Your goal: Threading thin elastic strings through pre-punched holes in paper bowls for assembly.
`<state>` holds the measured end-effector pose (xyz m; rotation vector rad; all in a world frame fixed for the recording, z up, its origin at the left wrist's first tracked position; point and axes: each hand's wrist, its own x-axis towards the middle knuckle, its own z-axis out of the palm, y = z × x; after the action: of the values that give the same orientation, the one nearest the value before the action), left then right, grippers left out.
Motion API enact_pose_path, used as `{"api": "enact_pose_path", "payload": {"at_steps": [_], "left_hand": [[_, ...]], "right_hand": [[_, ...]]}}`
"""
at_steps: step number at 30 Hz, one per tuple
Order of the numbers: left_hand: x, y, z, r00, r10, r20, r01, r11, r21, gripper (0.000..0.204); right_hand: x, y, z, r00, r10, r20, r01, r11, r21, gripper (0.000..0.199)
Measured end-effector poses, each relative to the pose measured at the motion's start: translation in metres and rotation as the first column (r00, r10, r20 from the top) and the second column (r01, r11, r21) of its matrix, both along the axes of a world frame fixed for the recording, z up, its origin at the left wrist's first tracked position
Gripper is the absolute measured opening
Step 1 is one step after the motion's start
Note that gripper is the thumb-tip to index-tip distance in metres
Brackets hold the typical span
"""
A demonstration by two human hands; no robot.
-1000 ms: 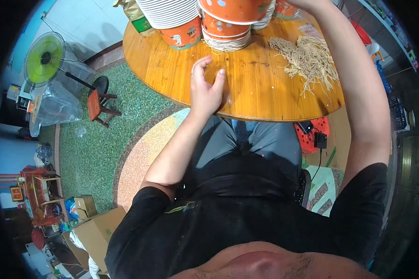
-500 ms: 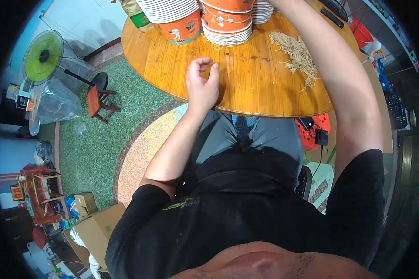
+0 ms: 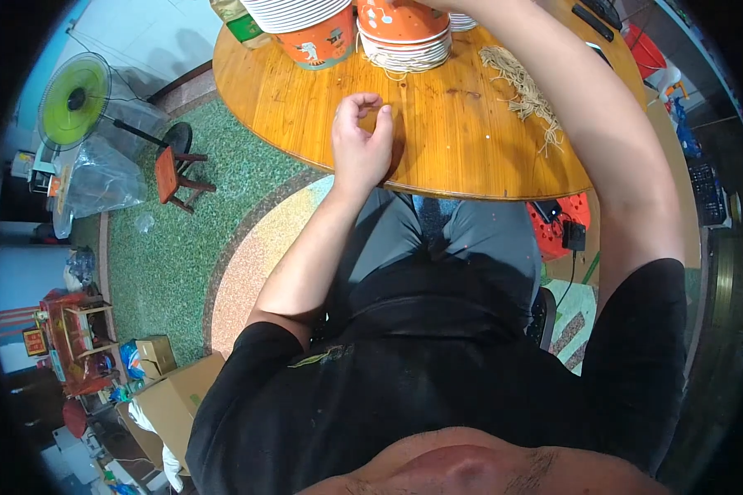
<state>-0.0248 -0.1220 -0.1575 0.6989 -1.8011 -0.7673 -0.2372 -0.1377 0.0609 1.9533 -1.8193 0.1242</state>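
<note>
My left hand (image 3: 362, 140) rests by the near edge of the round wooden table (image 3: 305, 115). It is empty, its fingers loosely curled and the thumb apart. My right forearm (image 3: 586, 91) reaches far across the table. My right hand (image 3: 425, 3) is at the top edge, by an orange paper bucket (image 3: 396, 21), and its fingers are mostly cut off. That bucket sits rim-down on a stack of white rims (image 3: 404, 58) with cords hanging from them. To its left stands an upright stack of orange-and-white paper buckets (image 3: 305, 29). Beige cords (image 3: 524, 91) lie in a loose heap beside my right forearm.
A green-and-brown bag (image 3: 239, 25) stands at the table's far left, and more white rims (image 3: 462, 22) at the back. On the floor to the left are a green fan (image 3: 74, 99) and a small wooden stool (image 3: 169, 173). Beneath the table is a red crate (image 3: 574, 214).
My right hand has come left and nearer, to the orange bucket. An upper orange section with a rim and cord no longer shows on that stack. My left hand has barely moved.
</note>
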Motion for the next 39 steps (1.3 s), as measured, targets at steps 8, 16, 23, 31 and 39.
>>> {"api": "enact_pose_path", "payload": {"at_steps": [8, 16, 23, 31, 39], "left_hand": [[0.003, 0.0, 0.002, 0.998, -0.002, -0.059, 0.003, 1.0, 0.005, 0.018], [0.004, 0.008, 0.013, 1.0, -0.002, 0.011, 0.001, 1.0, 0.02, 0.018], [0.002, 0.007, 0.015, 1.0, -0.009, 0.007, 0.009, 1.0, 0.027, 0.018], [0.005, 0.006, 0.013, 1.0, 0.003, 0.024, -0.003, 1.0, 0.001, 0.019], [0.002, 0.007, 0.015, 1.0, 0.007, 0.009, -0.007, 1.0, -0.014, 0.018]], "right_hand": [[0.023, -0.026, 0.022, 0.888, 0.274, 0.37, -0.076, 0.88, -0.468, 0.045], [0.058, -0.079, 0.091, 0.912, 0.285, 0.295, -0.215, 0.945, -0.247, 0.037], [0.066, -0.076, 0.119, 0.893, 0.25, 0.374, -0.188, 0.963, -0.194, 0.032], [0.059, -0.086, 0.135, 0.75, 0.269, 0.604, -0.26, 0.96, -0.104, 0.033], [0.078, -0.102, 0.142, 0.944, 0.25, 0.214, -0.22, 0.963, -0.156, 0.037]]}}
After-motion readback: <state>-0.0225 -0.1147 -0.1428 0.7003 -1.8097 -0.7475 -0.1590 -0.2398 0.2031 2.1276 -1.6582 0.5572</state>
